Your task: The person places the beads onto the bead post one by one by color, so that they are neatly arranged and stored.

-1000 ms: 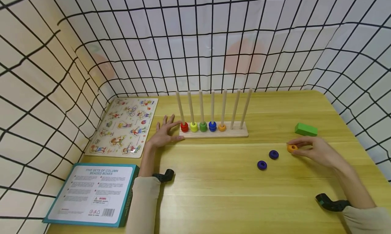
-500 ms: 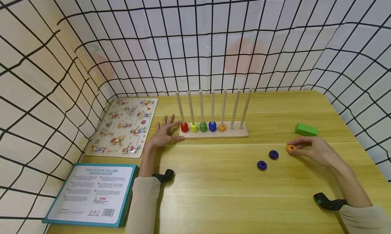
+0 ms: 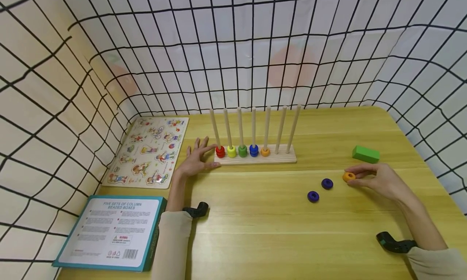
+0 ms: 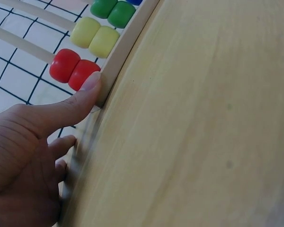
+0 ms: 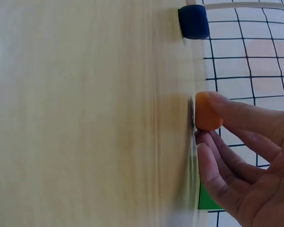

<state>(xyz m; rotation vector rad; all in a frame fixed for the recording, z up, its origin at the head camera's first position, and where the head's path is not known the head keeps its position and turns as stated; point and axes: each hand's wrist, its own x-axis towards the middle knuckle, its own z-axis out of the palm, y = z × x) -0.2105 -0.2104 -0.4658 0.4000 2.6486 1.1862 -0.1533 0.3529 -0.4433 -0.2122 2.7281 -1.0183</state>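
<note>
At the table's middle stands a wooden rack [image 3: 255, 160] with upright pegs. Red [image 3: 220, 151], yellow [image 3: 231, 151], green [image 3: 242, 151] and blue beads [image 3: 253, 150] sit in pairs on its left pegs, then one orange bead [image 3: 265, 152]; two right pegs are bare. My left hand [image 3: 193, 162] spreads its straight fingers at the rack's left end, and its thumb [image 4: 80, 101] touches the base near the red beads. On the right, my right hand [image 3: 381, 180] pinches a loose orange bead [image 5: 208, 111] between thumb and fingers, low at the tabletop. Two dark blue beads [image 3: 327, 184] lie left of it.
A green block [image 3: 366, 154] lies behind my right hand. At the left are a picture puzzle board [image 3: 146, 152] and a teal-edged box [image 3: 109, 231] below it. Black grid netting [image 3: 251, 52] surrounds the table's back and sides.
My right hand shifts the pinched orange bead slightly left, then slightly back right. My left hand stays at the rack's end.
</note>
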